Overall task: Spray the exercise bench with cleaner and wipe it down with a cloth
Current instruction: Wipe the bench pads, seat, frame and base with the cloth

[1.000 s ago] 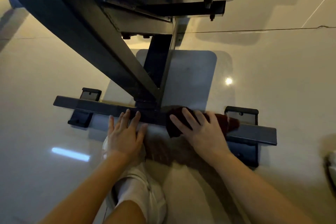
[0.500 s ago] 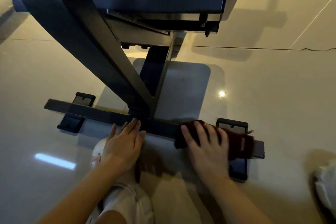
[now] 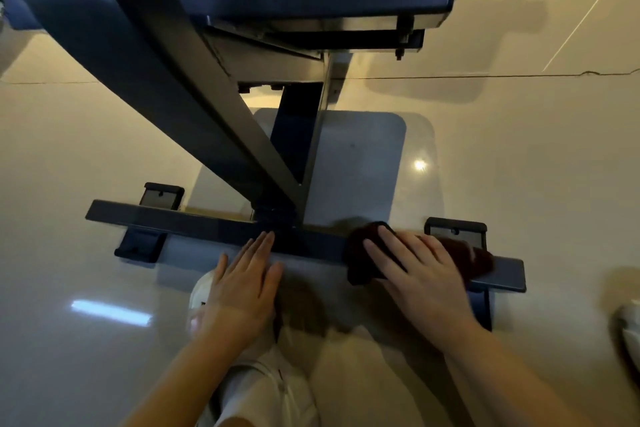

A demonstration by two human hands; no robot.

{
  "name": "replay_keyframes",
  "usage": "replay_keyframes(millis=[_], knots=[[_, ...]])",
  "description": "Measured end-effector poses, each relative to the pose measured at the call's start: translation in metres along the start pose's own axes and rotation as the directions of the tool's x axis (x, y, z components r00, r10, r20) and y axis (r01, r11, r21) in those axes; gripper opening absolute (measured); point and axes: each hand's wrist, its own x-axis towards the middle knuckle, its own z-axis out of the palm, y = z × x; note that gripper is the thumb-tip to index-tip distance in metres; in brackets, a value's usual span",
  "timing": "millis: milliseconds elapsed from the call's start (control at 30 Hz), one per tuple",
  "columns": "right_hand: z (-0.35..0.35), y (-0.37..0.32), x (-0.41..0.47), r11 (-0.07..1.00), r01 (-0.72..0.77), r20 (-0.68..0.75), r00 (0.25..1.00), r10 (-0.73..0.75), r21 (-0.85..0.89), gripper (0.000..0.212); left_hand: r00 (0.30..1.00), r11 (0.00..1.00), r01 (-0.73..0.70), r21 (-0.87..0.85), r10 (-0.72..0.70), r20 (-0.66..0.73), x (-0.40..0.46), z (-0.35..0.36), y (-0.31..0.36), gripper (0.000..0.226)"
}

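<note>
The right hand (image 3: 420, 274) lay flat, fingers straight and spread, pressing a dark red cloth (image 3: 367, 253) onto the right half of the bench's (image 3: 221, 107) floor bar (image 3: 194, 222). The left hand (image 3: 244, 284) rested open, fingertips touching the bar's near edge at its middle, above a white shoe (image 3: 201, 291)

left hand (image 3: 242, 282): flat, fingers straight | right hand (image 3: 420, 276): flat, fingers spread, pressing down

Floor (image 3: 69, 149) carries base crossbar (image 3: 194, 224). Cloth (image 3: 367, 253) on crossbar's right half, right hand (image 3: 422, 274) atop; left hand (image 3: 242, 284) at centre, over shoe (image 3: 202, 291).
</note>
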Motion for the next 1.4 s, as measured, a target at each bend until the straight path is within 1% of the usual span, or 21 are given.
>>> replay_keyframes(millis=[67, 100, 167, 200, 233, 300, 367, 433, 467, 533, 600, 633, 733, 867, 933, 1000, 1100, 1167, 1300, 1333, 1400], knots=[[-0.006, 0.001, 0.003, 0.967, -0.082, -0.157, 0.98, 0.122, 0.24, 0.039, 0.996, 0.982, 0.064, -0.176, -0.075, -0.056, -0.006, 0.003, 0.001, 0.051], [-0.014, -0.004, 0.013, 0.888, -0.17, -0.18, 0.947, 0.267, 0.427, 0.036, 0.993, 0.981, 0.035, -0.191, -0.056, -0.107, -0.008, 0.004, 0.002, 0.051], [-0.024, -0.016, 0.045, 0.619, -0.253, -0.137, 0.849, 0.511, 0.743, 0.033, 0.984, 0.985, -0.025, -0.169, -0.005, -0.18, -0.008, 0.003, 0.0, 0.055], [-0.027, -0.021, 0.065, 0.526, -0.237, -0.128, 0.814, 0.566, 0.817, 0.036, 0.981, 0.984, -0.012, -0.176, -0.022, -0.191, -0.004, 0.001, 0.0, 0.056], [-0.03, -0.026, 0.084, 0.493, -0.191, -0.137, 0.822, 0.553, 0.849, 0.039, 0.982, 0.982, 0.013, -0.187, -0.048, -0.184, 0.0, -0.002, 0.002, 0.056], [-0.02, -0.037, 0.126, 0.554, -0.106, -0.13, 0.92, 0.371, 0.826, 0.037, 0.985, 0.988, 0.011, -0.157, -0.038, -0.171, 0.009, -0.005, 0.002, 0.063], [0.005, -0.045, 0.163, 0.514, -0.194, 0.129, 0.979, 0.16, 0.836, 0.039, 0.989, 0.995, -0.033, -0.097, 0.019, -0.144, 0.017, -0.002, -0.002, 0.077], [0.014, -0.046, 0.181, 0.44, -0.354, 0.366, 0.928, 0.06, 0.825, 0.054, 0.996, 0.995, -0.037, -0.09, 0.029, -0.085, 0.023, 0.003, -0.006, 0.086], [0.014, -0.043, 0.186, 0.438, -0.387, 0.416, 0.909, 0.033, 0.811, 0.056, 0.998, 0.995, -0.035, -0.095, 0.029, -0.061, 0.026, 0.004, -0.005, 0.088], [0.015, -0.036, 0.19, 0.571, -0.326, 0.387, 0.922, 0.016, 0.754, 0.048, 0.998, 0.997, -0.056, -0.062, 0.055, -0.017, 0.028, 0.005, -0.003, 0.086], [0.016, -0.031, 0.193, 0.779, -0.152, 0.256, 0.967, -0.012, 0.609, 0.046, 0.997, 0.997, -0.076, -0.019, 0.076, 0.02, 0.03, 0.006, -0.001, 0.081], [0.018, -0.03, 0.196, 0.833, -0.068, 0.179, 0.983, -0.038, 0.549, 0.047, 0.996, 0.997, -0.076, -0.004, 0.076, 0.04, 0.031, 0.007, 0.0, 0.077], [0.041, -0.037, 0.209, 0.865, -0.026, 0.027, 1.0, 0.014, 0.5, 0.048, 0.994, 0.996, -0.078, 0.034, 0.075, 0.081, 0.031, 0.008, 0.001, 0.069], [0.044, -0.033, 0.249, 0.826, -0.126, -0.051, 0.982, 0.183, 0.55, 0.05, 0.993, 0.997, -0.066, 0.047, 0.06, 0.105, 0.032, 0.008, 0.002, 0.074], [0.037, -0.022, 0.276, 0.779, -0.232, 0.044, 0.966, 0.255, 0.583, 0.051, 0.99, 0.996, -0.078, 0.046, 0.072, 0.124, 0.032, 0.005, 0.0, 0.076], [0.029, -0.021, 0.291, 0.694, -0.324, 0.134, 0.94, 0.315, 0.642, 0.054, 0.986, 0.995, -0.09, 0.044, 0.083, 0.147, 0.032, 0.002, -0.002, 0.077], [0.024, -0.039, 0.277, 0.584, -0.391, 0.175, 0.903, 0.392, 0.711, 0.061, 0.983, 0.991, -0.123, 0.059, 0.113, 0.147, 0.031, 0.004, -0.006, 0.075], [0.028, -0.053, 0.249, 0.488, -0.407, 0.229, 0.895, 0.384, 0.772, 0.065, 0.984, 0.99, -0.132, 0.045, 0.126, 0.126, 0.03, 0.007, -0.008, 0.07], [0.049, -0.068, 0.205, 0.152, -0.462, 0.378, 0.842, 0.386, 0.874, 0.063, 0.985, 0.99, -0.137, 0.024, 0.134, 0.107, 0.029, 0.009, -0.006, 0.075], [0.051, -0.069, 0.205, 0.126, -0.46, 0.38, 0.835, 0.398, 0.879, 0.062, 0.985, 0.99, -0.137, 0.027, 0.133, 0.106, 0.029, 0.008, -0.006, 0.076], [0.046, -0.064, 0.222, 0.157, -0.462, 0.366, 0.833, 0.415, 0.873, 0.062, 0.986, 0.991, -0.132, 0.036, 0.127, 0.109, 0.029, 0.009, -0.006, 0.074]])
